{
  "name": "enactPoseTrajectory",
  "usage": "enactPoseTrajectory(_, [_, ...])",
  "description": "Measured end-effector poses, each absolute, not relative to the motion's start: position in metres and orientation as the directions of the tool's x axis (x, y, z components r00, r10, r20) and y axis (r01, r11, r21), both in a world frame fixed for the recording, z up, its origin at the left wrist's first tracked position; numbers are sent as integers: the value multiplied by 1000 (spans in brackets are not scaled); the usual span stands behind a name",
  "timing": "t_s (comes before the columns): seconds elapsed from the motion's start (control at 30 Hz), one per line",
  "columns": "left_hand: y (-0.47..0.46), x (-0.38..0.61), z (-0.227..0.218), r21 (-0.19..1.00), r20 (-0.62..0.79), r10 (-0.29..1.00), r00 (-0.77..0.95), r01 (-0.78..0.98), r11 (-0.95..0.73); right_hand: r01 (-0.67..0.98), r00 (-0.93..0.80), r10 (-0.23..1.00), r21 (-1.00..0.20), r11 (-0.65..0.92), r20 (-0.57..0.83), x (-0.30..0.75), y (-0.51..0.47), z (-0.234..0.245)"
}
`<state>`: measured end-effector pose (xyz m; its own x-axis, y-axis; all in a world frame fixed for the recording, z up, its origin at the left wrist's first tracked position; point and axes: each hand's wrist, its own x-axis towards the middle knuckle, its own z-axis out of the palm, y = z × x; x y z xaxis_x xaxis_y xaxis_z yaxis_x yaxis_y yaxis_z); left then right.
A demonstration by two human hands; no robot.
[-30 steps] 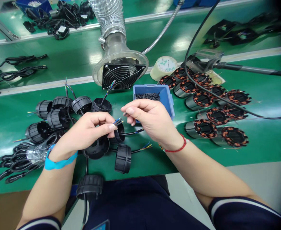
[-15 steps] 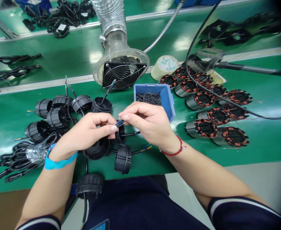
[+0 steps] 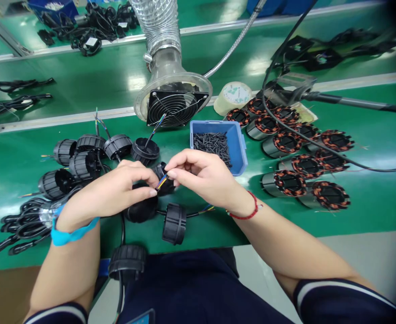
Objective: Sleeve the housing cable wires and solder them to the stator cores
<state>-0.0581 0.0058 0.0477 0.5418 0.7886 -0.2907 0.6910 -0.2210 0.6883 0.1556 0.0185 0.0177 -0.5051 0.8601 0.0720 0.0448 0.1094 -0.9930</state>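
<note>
My left hand [image 3: 118, 189] pinches a cable's coloured wires [image 3: 162, 181], blue and yellow among them, near their lower end. At their upper end my right hand [image 3: 204, 177] closes thumb and forefinger on the same wires. Whether a small sleeve sits between those fingertips I cannot make out. Below the hands lies a round black cap [image 3: 142, 209], partly covered by the left hand. Another ribbed black cap [image 3: 174, 223] rests just to its right, its wires pointing right. Behind my right hand stands a blue bin [image 3: 240, 150] of short black sleeves [image 3: 213, 145].
More black caps [image 3: 83, 164] with wires and a coiled cable bundle [image 3: 25, 220] occupy the left. A fume hood with a fan grille [image 3: 174, 109] hangs at centre back. Copper-wound stators [image 3: 290, 182] stand in rows at right, beneath a looping black cable [image 3: 319, 144].
My left hand has shifted left and slightly down along the wires, and the hands are farther apart. More of the coloured wires shows between them. The view has shifted slightly.
</note>
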Motion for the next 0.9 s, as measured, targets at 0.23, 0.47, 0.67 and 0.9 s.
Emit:
enactPoseTrajectory(0.23, [4, -58, 48, 664, -264, 731, 630, 668, -336, 172, -557, 828, -966, 194, 67, 163, 23, 23])
enactPoseTrajectory(0.47, [-2, -41, 38, 498, -208, 785, 584, 754, -429, 218, -538, 840, -950, 222, 73, 164, 24, 18])
enactPoseTrajectory(0.67, [-3, -34, 43, 420, -77, 875, 477, 812, -406, 279, -574, 819, -934, 225, 26, 176, 28, 26])
enactPoseTrajectory(0.9, [-6, -28, 37, 369, -29, 832, 553, 780, -506, 351, -688, 725, -859, 374, 35, 175, 29, 28])
